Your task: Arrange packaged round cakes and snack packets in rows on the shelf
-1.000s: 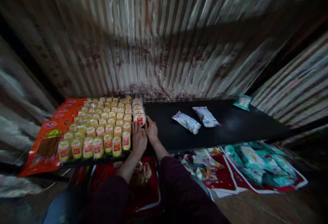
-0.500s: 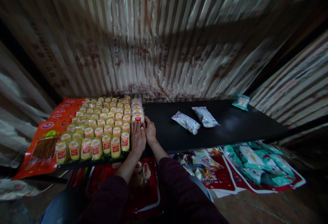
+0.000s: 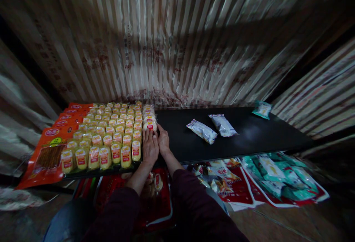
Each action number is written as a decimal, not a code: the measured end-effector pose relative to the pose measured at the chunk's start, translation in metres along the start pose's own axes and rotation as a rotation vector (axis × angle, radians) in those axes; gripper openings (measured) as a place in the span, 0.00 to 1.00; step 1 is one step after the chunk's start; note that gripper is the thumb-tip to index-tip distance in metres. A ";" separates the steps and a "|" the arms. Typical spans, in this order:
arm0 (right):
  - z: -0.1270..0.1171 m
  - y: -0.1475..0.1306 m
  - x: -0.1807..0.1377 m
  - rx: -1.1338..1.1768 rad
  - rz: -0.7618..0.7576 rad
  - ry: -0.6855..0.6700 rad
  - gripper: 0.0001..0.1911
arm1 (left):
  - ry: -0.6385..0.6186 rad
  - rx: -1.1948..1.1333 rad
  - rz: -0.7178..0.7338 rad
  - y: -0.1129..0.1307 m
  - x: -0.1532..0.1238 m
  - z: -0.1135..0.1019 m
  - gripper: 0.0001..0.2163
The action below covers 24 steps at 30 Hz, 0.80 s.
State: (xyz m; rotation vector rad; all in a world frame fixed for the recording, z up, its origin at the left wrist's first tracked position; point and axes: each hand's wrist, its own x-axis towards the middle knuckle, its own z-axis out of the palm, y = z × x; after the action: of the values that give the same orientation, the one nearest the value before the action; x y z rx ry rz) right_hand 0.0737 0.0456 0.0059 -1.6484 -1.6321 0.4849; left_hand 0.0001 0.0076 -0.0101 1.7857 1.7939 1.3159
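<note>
Touching the nearest white-wrapped cake (image 3: 150,126) on the black shelf (image 3: 179,135), just right of the yellow cakes (image 3: 104,157).
Placing left hand (image 3: 150,148) in front and right hand (image 3: 164,141) alongside, holding fingers close together, leaving clamping unclear; possibly risking skewing the white row behind (image 3: 149,112) by pressing unevenly.

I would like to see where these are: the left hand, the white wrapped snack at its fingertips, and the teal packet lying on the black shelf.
Left hand (image 3: 150,148): head view, back of the hand.
White wrapped snack (image 3: 150,126): head view, its red label.
Teal packet (image 3: 262,109): head view, its pale middle.
</note>
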 end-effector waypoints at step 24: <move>-0.028 -0.001 -0.120 0.205 -0.142 0.011 0.19 | -0.124 -0.019 0.163 0.009 -0.090 -0.046 0.20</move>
State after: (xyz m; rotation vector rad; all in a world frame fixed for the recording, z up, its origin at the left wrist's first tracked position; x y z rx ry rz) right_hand 0.0796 -0.0770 -0.0037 -1.3730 -1.6207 0.5506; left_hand -0.0111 -0.0929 -0.0131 1.9926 1.5950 1.2448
